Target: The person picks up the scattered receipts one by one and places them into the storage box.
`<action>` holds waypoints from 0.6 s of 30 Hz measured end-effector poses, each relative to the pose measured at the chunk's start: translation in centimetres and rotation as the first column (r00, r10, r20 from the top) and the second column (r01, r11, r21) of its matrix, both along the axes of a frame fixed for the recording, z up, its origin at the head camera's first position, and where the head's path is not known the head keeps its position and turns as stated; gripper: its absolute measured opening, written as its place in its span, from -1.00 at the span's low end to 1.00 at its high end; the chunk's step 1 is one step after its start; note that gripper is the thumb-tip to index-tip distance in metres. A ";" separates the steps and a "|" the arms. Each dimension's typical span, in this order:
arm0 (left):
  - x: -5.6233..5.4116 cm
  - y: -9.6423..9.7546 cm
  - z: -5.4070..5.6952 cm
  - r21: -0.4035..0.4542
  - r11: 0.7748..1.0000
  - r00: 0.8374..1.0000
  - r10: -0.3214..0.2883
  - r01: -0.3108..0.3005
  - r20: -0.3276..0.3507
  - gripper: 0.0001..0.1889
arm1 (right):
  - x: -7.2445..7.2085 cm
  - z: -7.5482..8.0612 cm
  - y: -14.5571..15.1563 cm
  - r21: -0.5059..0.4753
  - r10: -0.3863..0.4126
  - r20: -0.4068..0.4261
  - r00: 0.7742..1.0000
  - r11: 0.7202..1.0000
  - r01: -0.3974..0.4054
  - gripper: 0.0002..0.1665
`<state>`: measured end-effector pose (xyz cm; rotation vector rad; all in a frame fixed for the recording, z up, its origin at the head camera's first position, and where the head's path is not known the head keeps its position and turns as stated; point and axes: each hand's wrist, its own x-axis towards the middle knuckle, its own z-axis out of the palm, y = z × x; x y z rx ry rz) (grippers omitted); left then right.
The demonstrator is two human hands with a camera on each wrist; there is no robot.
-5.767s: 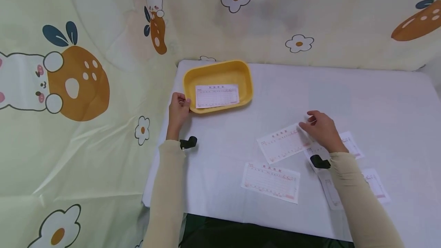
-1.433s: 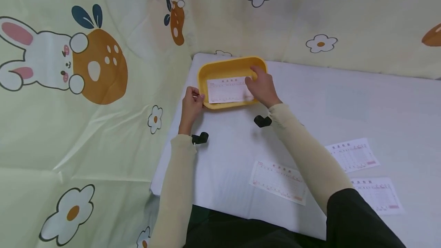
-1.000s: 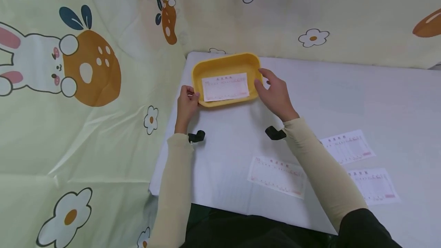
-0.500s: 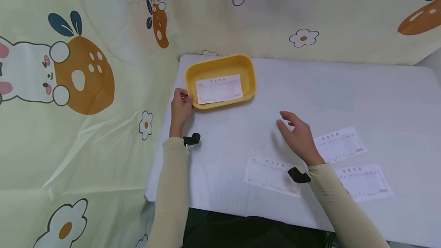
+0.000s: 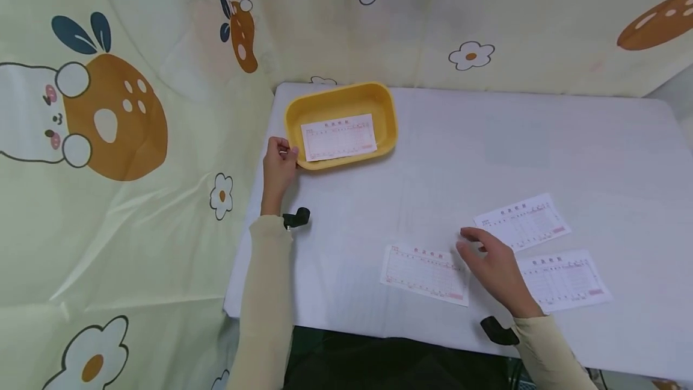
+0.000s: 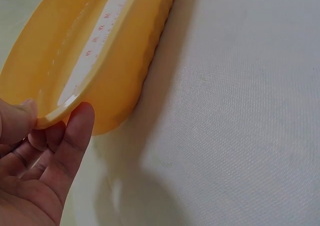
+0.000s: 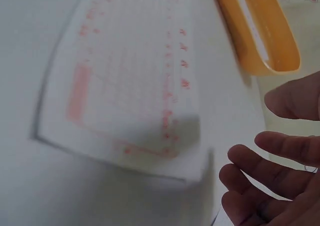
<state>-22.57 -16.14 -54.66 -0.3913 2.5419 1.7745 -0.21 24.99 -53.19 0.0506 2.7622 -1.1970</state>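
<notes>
My left hand (image 5: 278, 170) pinches the rim of a yellow plastic tray (image 5: 387, 107) at its near left corner; the left wrist view shows the thumb inside and fingers beneath the rim. In the tray lies a printed paper form (image 5: 339, 137) with red lettering. My right hand (image 5: 498, 266) hovers, fingers relaxed and holding nothing, by the right end of a second form (image 5: 422, 272). Two more forms, an upper one (image 5: 525, 221) and a lower one (image 5: 565, 281), lie to its right; the hand hides part of the lower one.
All of this stands on a table with a white cloth (image 5: 433, 155). A curtain (image 5: 303, 23) printed with rabbits, carrots and flowers hangs along the back and left side. The table's front edge runs close to the person's dark clothing (image 5: 400, 360).
My right hand has gone from the far paper form, to the tray, then back right and down to the remaining forms. One form went from table to tray. The left hand keeps its hold.
</notes>
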 end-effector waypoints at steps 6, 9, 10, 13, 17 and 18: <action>0.1 -0.1 0.1 0.006 1.000 1.000 0.002 -0.002 0.002 -0.80 | 1.4 -1.2 0.3 0.080 0.066 0.014 0.998 0.995 -0.067 -0.43; 0.0 -0.2 0.1 0.012 1.000 1.000 0.003 -0.003 0.002 -0.81 | 1.6 -1.6 0.1 0.109 0.090 0.014 0.996 0.990 -0.091 -0.40; 0.0 -0.2 0.1 0.016 1.000 1.000 0.003 -0.003 0.002 -0.80 | 1.7 -1.7 0.1 0.118 0.094 0.013 0.995 0.989 -0.095 -0.40; -0.1 -0.3 0.0 0.019 1.000 1.000 0.003 -0.003 0.000 -0.81 | 1.8 -1.9 0.0 0.128 0.097 0.029 0.995 0.987 -0.100 -0.40; -0.2 -0.2 -0.2 0.019 1.000 1.000 0.000 0.000 -0.014 -0.81 | 2.0 -2.3 -0.1 0.134 0.100 0.056 0.993 0.985 -0.106 -0.46; -0.3 -0.1 -0.3 0.019 1.000 1.000 -0.002 0.002 -0.019 -0.82 | 2.0 -2.5 -0.1 0.134 0.099 0.063 0.993 0.985 -0.107 -0.49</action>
